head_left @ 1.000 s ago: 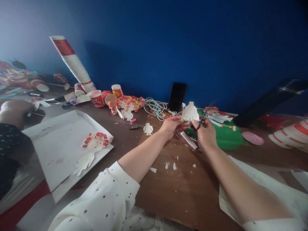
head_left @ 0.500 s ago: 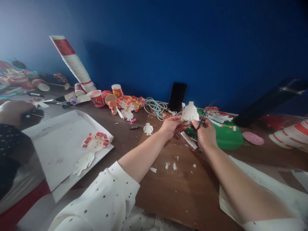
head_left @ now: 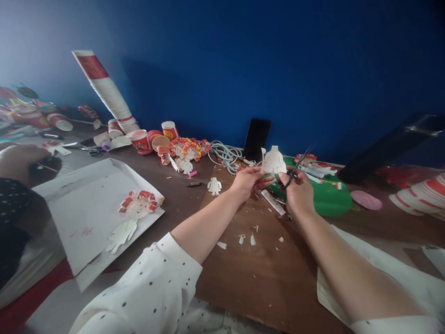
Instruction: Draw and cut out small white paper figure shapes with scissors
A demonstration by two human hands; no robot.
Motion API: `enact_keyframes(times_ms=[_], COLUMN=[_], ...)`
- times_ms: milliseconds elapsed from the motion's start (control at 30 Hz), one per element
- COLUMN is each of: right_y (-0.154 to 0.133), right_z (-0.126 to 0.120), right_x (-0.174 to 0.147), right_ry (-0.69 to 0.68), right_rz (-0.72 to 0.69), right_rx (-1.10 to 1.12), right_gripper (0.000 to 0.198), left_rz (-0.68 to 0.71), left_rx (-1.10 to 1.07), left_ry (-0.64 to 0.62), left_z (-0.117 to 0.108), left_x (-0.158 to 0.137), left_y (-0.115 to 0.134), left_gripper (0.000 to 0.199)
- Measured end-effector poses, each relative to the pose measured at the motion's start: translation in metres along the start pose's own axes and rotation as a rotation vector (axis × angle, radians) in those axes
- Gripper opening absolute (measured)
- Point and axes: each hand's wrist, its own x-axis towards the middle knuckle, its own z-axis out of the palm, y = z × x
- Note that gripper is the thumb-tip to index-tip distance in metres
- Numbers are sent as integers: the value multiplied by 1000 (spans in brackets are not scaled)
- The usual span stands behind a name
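Between the fingers of my left hand [head_left: 248, 182] is a white paper cutout [head_left: 274, 160], held upright, with narrow slits along its lower part. My right hand [head_left: 299, 192] is closed around a pair of scissors [head_left: 295, 169], whose blades point up and to the right, just beside the cutout. Left of my left wrist, a small white paper figure [head_left: 214, 186] lies on the brown table. White paper scraps [head_left: 252, 240] are scattered on the board below my hands.
A black phone [head_left: 257, 139] leans against the blue wall behind my hands. Coiled cable [head_left: 225, 155] and red-and-white paper cups [head_left: 139, 141] stand to its left. Green sheet [head_left: 327, 197] lies at right. A co-worker's hand [head_left: 15, 162] is at far left, near white board [head_left: 86, 208].
The scissors have swung slightly rightward, away from the cutout. The paper cutout has shifted a little to the left. My left hand has barely moved.
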Motion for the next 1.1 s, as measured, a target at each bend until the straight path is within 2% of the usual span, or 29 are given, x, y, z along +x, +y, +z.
enact_keyframes(times_ms=[133,1100], right_y=[1,-4], right_z=[-1,1], right_x=[1,-3], right_ry=[3,-5], right_rz=[-12,-27], right_rx=[1,-36], right_gripper=[44,43], left_rz=[1,-15], left_rx=[9,6], left_ry=[27,14], left_z=[1,-3], left_x=[0,3], left_y=[0,-1], left_gripper=[10,13])
